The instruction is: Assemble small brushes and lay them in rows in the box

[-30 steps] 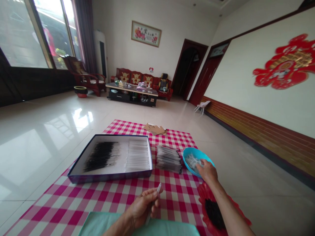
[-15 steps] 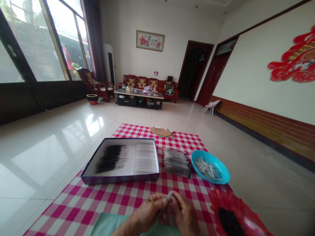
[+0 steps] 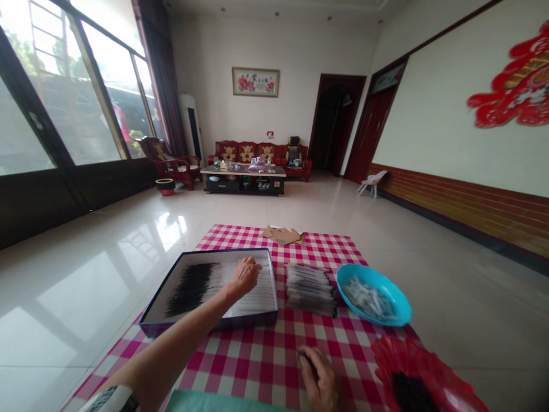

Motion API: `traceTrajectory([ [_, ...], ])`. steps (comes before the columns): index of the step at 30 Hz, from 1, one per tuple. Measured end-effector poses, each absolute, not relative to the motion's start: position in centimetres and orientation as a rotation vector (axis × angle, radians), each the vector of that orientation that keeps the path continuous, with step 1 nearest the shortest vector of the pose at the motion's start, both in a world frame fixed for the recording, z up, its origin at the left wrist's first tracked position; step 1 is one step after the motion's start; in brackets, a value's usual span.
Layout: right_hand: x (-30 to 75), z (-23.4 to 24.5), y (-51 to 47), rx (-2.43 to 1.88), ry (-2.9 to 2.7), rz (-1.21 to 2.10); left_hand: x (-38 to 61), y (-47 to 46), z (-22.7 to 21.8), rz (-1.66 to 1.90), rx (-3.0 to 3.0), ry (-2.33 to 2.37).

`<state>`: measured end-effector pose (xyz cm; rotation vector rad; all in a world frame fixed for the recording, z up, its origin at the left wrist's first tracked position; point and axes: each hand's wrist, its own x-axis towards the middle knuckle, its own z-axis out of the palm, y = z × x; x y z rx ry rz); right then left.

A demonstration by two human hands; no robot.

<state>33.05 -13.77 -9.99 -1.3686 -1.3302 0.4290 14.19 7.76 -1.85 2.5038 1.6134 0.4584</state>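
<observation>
My left hand (image 3: pixel 245 277) reaches into a dark blue cardboard box lid (image 3: pixel 206 326) and rests on rows of thin white tubes (image 3: pixel 257 294), with its fingers hiding whatever they may hold. Left of those rows lies a band of black-tipped pieces (image 3: pixel 191 289). My right hand (image 3: pixel 319 377) sits low on the pink checked cloth (image 3: pixel 261 366), fingers curled over a small dark piece. A stack of bundled tubes (image 3: pixel 311 290) lies beyond it. A blue bowl (image 3: pixel 398 312) holds small white pieces, and a red flower-shaped plate (image 3: pixel 412 357) holds dark pieces.
A teal cloth (image 3: pixel 214 402) lies at the near edge of the checked cloth, and cardboard scraps (image 3: pixel 283 234) lie at its far end. Polished floor tiles surround it. A low coffee table (image 3: pixel 242 180) and a red sofa (image 3: pixel 246 151) stand far off.
My hands have come apart. My left hand has moved forward into the box, and my right hand has dropped to the cloth near the bottom of the view.
</observation>
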Motion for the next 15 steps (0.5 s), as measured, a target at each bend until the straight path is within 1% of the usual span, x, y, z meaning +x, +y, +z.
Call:
traceTrajectory([
  [5, 33.8, -10.6, -13.7, -1.377, -1.534, 0.4, 14.9, 8.8, -2.5, 0.357, 2.554, 1.688],
  [15, 33.7, -9.6, -13.9, -1.41, -1.575, 0.333, 15.0, 9.5, -2.5, 0.329, 2.651, 1.692],
])
